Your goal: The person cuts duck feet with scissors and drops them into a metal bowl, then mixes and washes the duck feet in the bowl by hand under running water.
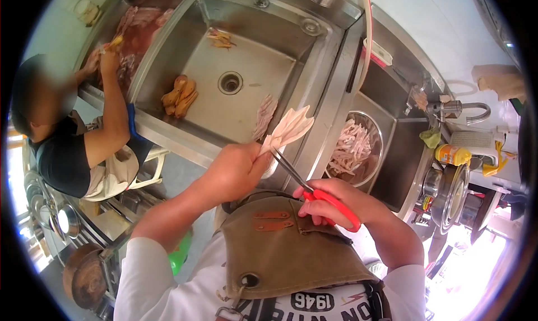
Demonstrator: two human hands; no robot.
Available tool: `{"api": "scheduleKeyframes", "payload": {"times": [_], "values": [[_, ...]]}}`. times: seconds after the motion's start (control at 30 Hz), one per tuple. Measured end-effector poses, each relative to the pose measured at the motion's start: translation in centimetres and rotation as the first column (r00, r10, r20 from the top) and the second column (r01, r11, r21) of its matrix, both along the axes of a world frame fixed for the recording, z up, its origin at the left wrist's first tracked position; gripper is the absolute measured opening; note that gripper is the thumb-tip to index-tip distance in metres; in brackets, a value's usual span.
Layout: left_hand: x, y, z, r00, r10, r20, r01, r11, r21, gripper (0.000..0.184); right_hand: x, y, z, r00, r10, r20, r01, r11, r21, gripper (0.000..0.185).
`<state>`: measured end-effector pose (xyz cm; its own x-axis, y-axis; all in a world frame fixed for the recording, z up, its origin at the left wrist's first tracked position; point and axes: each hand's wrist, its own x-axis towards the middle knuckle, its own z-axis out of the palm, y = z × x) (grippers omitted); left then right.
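Note:
My left hand (241, 169) is closed round the base of a pale, webbed poultry foot (290, 126), whose spread end points up and right over the sink's front edge. In my right hand (336, 200) are red-handled scissors (294, 174); their blade tips touch the foot just beside my left fingers. More pale pieces (265, 116) lie in the large sink (258, 57) behind the foot. To the right, a round metal bowl (376, 155) holds a heap of pale feet (353, 147).
A co-worker (84, 136) sits at the left, hands over a basin of pink meat (140, 26). Brown pieces (179, 97) and yellowish scraps (221, 38) lie in the large sink, round its drain (230, 83). A yellow bottle (453, 154) stands at the right.

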<state>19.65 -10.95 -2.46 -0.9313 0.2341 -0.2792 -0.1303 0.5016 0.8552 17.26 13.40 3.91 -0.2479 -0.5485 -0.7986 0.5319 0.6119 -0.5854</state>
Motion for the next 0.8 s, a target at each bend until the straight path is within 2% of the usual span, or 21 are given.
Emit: {"api": "scheduleKeyframes", "payload": {"times": [0.1,0.2,0.3,0.5,0.6,0.7,0.8], "values": [[0.4,0.3,-0.9,0.988,-0.077,-0.133,0.062,0.991,-0.118,0.032,0.3,0.2,-0.3,0.996,-0.077,0.045,0.077,0.997,-0.01,0.036],[0.8,0.5,-1.4,0.984,-0.115,-0.137,0.092,0.982,-0.162,0.031,1.1,0.2,-0.9,0.985,-0.162,0.062,0.165,0.985,-0.054,0.035],[1.0,0.8,-2.3,0.965,-0.173,-0.198,0.133,0.971,-0.199,0.03,1.5,0.6,-1.7,0.986,-0.159,0.052,0.163,0.984,-0.069,0.036],[0.9,1.1,-3.1,0.974,-0.197,-0.113,0.174,0.967,-0.184,0.031,2.1,0.9,-2.1,0.978,-0.202,0.058,0.206,0.975,-0.083,0.038],[1.3,1.7,-2.9,0.979,-0.18,-0.099,0.172,0.982,-0.084,0.03,2.0,0.7,-2.0,0.979,-0.2,0.042,0.203,0.975,-0.089,0.039],[1.4,1.8,-2.9,0.983,-0.164,-0.085,0.155,0.982,-0.111,0.028,1.8,0.7,-2.2,0.974,-0.218,0.071,0.223,0.971,-0.087,0.039],[1.7,1.9,-2.9,0.969,-0.178,-0.171,0.157,0.979,-0.129,0.026,1.6,0.4,-1.5,0.975,-0.207,0.082,0.214,0.974,-0.077,0.04]]}}
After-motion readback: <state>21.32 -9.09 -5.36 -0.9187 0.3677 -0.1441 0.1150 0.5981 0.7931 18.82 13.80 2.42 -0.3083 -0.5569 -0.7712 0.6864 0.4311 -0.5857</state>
